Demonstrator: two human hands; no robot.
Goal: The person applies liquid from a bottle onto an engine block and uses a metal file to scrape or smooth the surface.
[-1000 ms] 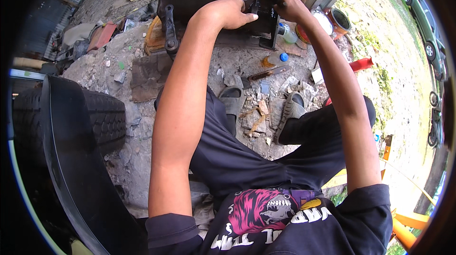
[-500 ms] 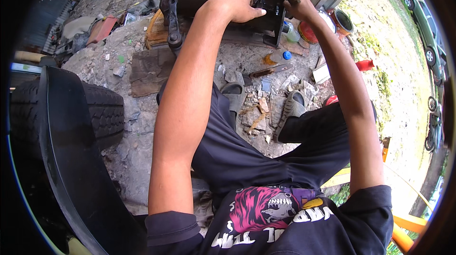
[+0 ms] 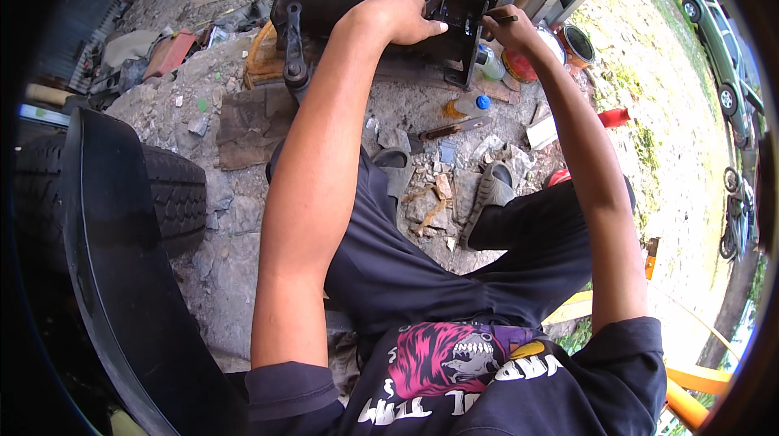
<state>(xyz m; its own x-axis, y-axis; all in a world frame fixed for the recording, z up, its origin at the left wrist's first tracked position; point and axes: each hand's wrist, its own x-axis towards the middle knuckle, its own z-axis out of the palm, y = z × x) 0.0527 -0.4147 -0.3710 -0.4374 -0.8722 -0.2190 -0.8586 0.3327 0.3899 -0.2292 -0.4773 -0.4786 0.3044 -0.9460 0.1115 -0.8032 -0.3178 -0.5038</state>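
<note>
A large dark metal assembly [image 3: 349, 42] with brackets stands at the top of the head view. My left hand [image 3: 395, 19] reaches against its middle. The thumb points right along the metal, while the other fingers curl inward, mostly hidden. What they grip cannot be made out. At the assembly's right edge, my right hand [image 3: 515, 28] is closed around a dark, thin, rod-like tool [image 3: 506, 19]. Its far end is hidden by the fingers and the metal. Left of my hands, a dark metal arm with a round end [image 3: 294, 46] hangs from the assembly.
A tyre [image 3: 174, 196] and black curved fender [image 3: 122, 274] stand at my left. Beneath the assembly are a bottle of amber liquid with a blue cap [image 3: 469, 105], a greenish bottle [image 3: 489, 62] and an open can [image 3: 577, 45]. Broken stones [image 3: 426, 205] lie between my sandals.
My right hand has turned slightly, and more of the dark tool shows. My left hand stays against the metal. The whole view has shifted a little.
</note>
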